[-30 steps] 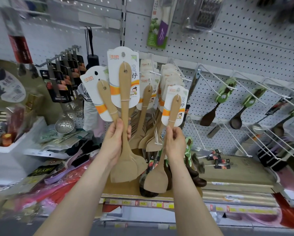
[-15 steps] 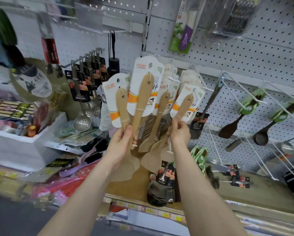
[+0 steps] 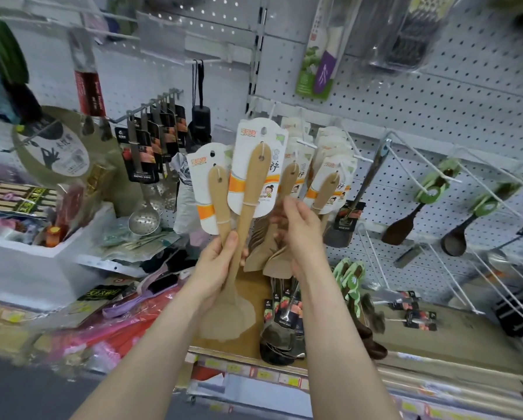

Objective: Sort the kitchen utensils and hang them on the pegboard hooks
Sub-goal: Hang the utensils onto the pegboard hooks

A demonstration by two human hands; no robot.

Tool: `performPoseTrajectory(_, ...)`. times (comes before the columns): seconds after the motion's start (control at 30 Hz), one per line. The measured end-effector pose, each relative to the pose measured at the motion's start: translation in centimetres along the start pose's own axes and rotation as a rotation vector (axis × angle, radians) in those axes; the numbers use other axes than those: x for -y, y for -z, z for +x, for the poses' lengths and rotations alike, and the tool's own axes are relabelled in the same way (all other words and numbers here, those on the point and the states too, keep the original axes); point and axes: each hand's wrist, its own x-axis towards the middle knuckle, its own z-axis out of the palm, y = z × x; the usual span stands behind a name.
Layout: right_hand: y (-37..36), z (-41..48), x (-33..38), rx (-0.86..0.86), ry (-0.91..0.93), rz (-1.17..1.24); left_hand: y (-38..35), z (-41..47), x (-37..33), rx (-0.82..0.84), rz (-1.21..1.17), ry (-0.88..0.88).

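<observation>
In the head view, the person's left hand (image 3: 214,263) is closed around the handles of two carded wooden spatulas held upright in front of the pegboard (image 3: 436,116). These are a short spatula (image 3: 219,201) on the left and a long spatula (image 3: 252,189) just beside it. Their blades hang below the wrist, over the shelf (image 3: 436,344).

The right hand (image 3: 299,228) is raised beside them with its fingers relaxed and loosely spread (this part of the frame is motion-blurred). It sits just in front of a packed row of hanging wooden spatulas (image 3: 327,189), which hang from a white hook (image 3: 307,144) on the pegboard. Whether the fingertips actually touch that row cannot be told.

To the left, metal skimmers (image 3: 143,213) hang on another hook. To the right, dark spoons with green cards (image 3: 396,231) hang from long white wire hooks, well apart from the hands.
</observation>
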Motion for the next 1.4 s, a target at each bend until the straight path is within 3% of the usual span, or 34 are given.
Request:
performPoseTrajectory(0.17, -1.1, -1.8, 0.7, 0.036, 0.139, -0.121, -0.7, -0.9, 0.7, 0.025, -0.047, 0.051)
performPoseTrajectory(0.4, -0.2, -3.9, 0.3, -0.120, 0.177, -0.300, -1.5, -2.3, 1.0, 0.049, -0.078, 0.102)
performPoseTrajectory(0.57, 1.3, -4.9, -0.2, -0.228, 0.226, -0.429, -2.1, -2.0, 1.3, 0.005, 0.085, 0.035)
performPoseTrajectory(0.7, 4.5, -4.6, -0.6, -0.312, 0.142, -0.446, -2.5, -1.4, 0.7, -0.099, 0.023, -0.014)
performPoseTrajectory(0.83, 6.7, -3.3, -1.1, -0.375, 0.076, -0.486, -2.2, -0.8, 0.7, -0.070, 0.003, -0.037)
performPoseTrajectory(1.4, 8.3, 3.5, -1.6, -0.318, -0.025, -0.509, -3.0, 1.4, 0.5, -0.004, -0.002, -0.046)
